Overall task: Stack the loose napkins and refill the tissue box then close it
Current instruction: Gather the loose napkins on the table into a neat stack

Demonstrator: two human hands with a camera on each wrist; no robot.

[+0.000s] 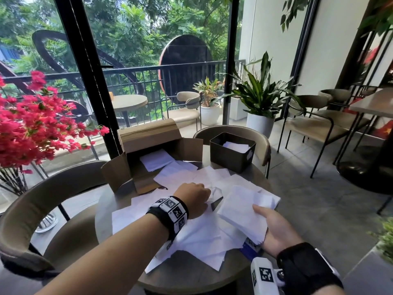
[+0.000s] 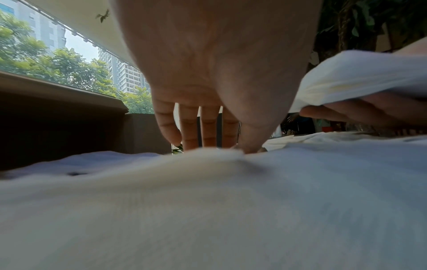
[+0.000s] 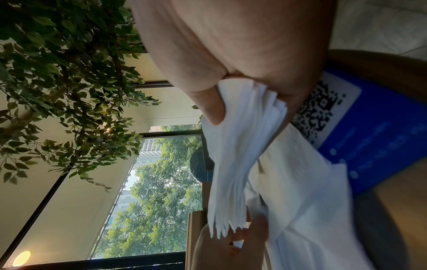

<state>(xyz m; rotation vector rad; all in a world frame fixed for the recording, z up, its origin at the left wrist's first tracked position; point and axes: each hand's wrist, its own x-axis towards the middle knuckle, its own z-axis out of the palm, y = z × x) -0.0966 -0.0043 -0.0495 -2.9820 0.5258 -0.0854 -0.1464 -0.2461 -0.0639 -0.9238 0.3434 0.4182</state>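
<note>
On the far right of the round table (image 1: pixel 119 201) we see the dark tissue box (image 1: pixel 232 155), open at the top, with a few white napkins lying low inside it (image 1: pixel 235 146). To its left, at the far side of the table, stands a brown cardboard carton (image 1: pixel 148 154) with its flaps folded out; a white napkin (image 1: pixel 156 159) sits in its mouth, and we cannot tell what else lies deeper in.

Between the two containers and the near edge, loose napkins (image 1: pixel 200 235) cover most of the table in an overlapping scatter. A blue card with a printed code (image 1: pixel 251 245) pokes out from under them at the near right.

Our left hand (image 1: pixel 194 199) reaches over the middle of the scatter, knuckles up. In the left wrist view its fingers (image 2: pixel 209 127) point straight down, close together, and the thumb and fingertips pinch up a fold of one napkin (image 2: pixel 215 155) from the pile.

Our right hand (image 1: pixel 276 228) holds a gathered stack of napkins (image 1: pixel 246 207) just above the table at the near right, thumb pressed on top and the other fingers curled beneath. The right wrist view shows the layered edges of that stack (image 3: pixel 240 146) clamped between thumb and palm.
</note>
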